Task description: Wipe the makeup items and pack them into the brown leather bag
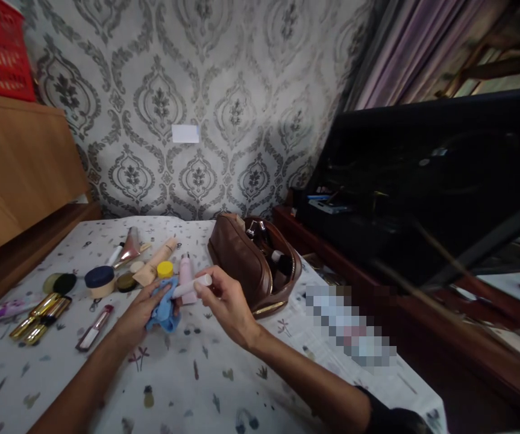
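My left hand [144, 304] is closed around a crumpled blue cloth [166, 310], which wraps one end of a pale pink tube [187, 288]. The fingers of my right hand [226, 295] pinch the whitish far end of that same tube. Just behind them stands a pink bottle [186, 265], partly covered by the tube. A yellow-lidded jar [165, 269] and a beige squeeze tube [158, 259] lie close by my left hand. To the right of my right hand sits an open brown cosmetic bag [241, 256] with several items inside.
On the patterned sheet at left are a navy-lidded jar [99, 280], gold lipstick tubes [40, 316], a lip gloss [94, 328] and a pink floral tube [4, 312]. A wooden cabinet [20, 163] stands left, under a red basket [0, 51]. A dark open lid [422, 181] rises at right.
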A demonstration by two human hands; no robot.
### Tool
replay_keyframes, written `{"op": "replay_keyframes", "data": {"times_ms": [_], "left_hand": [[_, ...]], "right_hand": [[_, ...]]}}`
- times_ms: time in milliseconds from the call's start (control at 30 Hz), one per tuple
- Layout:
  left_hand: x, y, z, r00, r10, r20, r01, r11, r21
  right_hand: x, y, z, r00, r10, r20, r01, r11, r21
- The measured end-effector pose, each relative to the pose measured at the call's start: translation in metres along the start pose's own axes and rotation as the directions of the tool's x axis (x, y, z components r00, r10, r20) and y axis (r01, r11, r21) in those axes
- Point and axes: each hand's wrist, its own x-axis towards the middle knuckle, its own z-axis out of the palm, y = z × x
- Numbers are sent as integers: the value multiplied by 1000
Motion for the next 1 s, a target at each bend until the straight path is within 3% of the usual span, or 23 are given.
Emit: {"op": "replay_keyframes", "data": {"times_ms": [67, 233, 433, 567, 700, 833, 1000], "left_hand": [[0, -3, 3, 999, -18, 34, 18, 1000, 6], [0, -10, 6, 987, -68, 143, 59, 996, 69], [1, -8, 8, 990, -91, 103, 81, 992, 96], [-3, -7, 18, 998, 57, 32, -61, 991, 116], [-6, -13, 21, 983, 183, -3, -180, 971, 158], [-6, -14, 14, 991, 126, -36, -116, 973, 201], [-7, -9, 16, 997, -29, 69, 18, 987, 159]], "right_hand": [[2, -9, -12, 997, -58, 42, 63, 990, -127], [17, -23, -47, 992, -92, 86, 112, 958, -266], [34, -29, -79, 986, -108, 124, 157, 846, -510], [22, -22, -57, 978, -115, 173, 182, 874, -450], [6, -11, -19, 933, -146, 329, 268, 892, -365], [4, -13, -5, 971, -109, 212, 161, 956, -247], [0, -13, -14, 1000, 14, -6, -14, 1000, 2]]}}
